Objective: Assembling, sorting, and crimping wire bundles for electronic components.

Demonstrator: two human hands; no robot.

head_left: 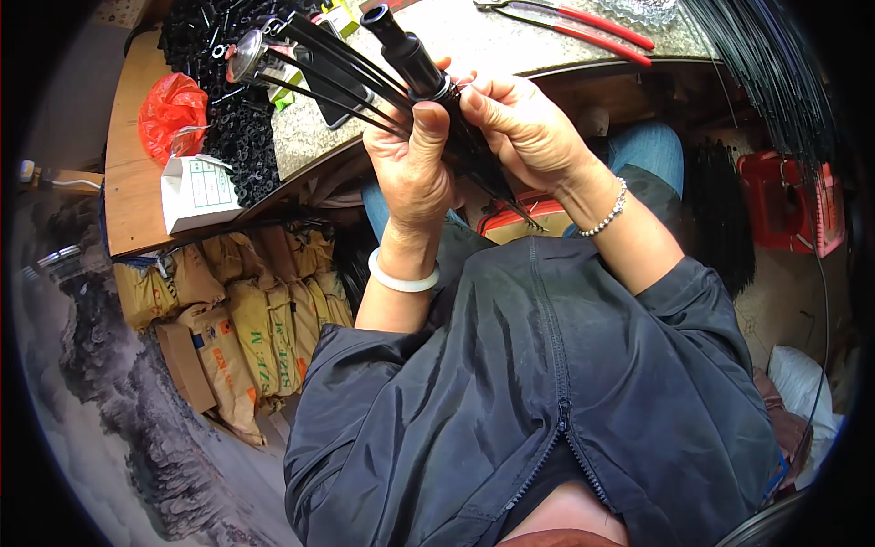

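Note:
What looks like a black umbrella frame, with a stepped plastic tube [412, 62] and several thin ribs [333, 77], is held up over the table's near edge. My left hand [412, 173] is closed round it, its thumb pressed against the tube below the collar and the ribs passing by the fingers. At the collar's right side, my right hand [531, 128] pinches with thumb and forefinger at a fine wire, mostly hidden by the fingertips. Beyond the ribs' left ends is a round silvery metal piece [244, 56]. Dark rods hang below my hands.
Red-handled pliers [583, 29] lie on the stone-topped table [310, 146]. To the left are small black parts [239, 137], a red plastic bag [173, 114] and a white box [196, 196]. Long black rods [775, 73] bundle at the right, above a red crate [788, 201]. Brown sacks [246, 319] stand below left.

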